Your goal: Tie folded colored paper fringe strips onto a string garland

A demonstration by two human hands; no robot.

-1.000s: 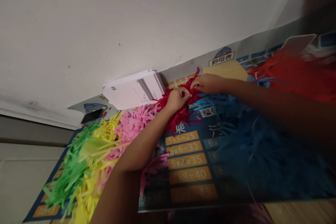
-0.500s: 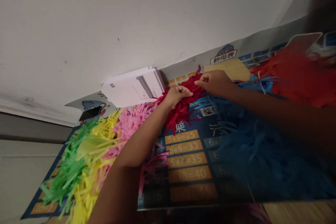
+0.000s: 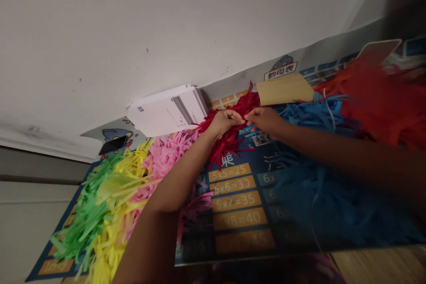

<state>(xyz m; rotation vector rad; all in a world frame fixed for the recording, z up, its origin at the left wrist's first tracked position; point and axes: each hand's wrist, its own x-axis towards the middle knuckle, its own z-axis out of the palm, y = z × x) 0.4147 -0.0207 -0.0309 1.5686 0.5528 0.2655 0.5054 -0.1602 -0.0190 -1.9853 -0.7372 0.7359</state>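
Red fringe [image 3: 225, 148] was located on poster [image 3: 237, 200], between pink fringe [image 3: 166, 155] and blue fringe [image 3: 309, 113]. Left hand [image 3: 224, 123] and right hand [image 3: 268, 120]: fingertips pressed together over bundle; pinched item could not be told. Bundle was judged light, soft, easily torn; best gripped at middle.

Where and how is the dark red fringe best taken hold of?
Probably at its middle, pinched from above, near the left hand and right hand: the dark red fringe splays loose strips toward the wall and toward the viewer, so ends may slip.
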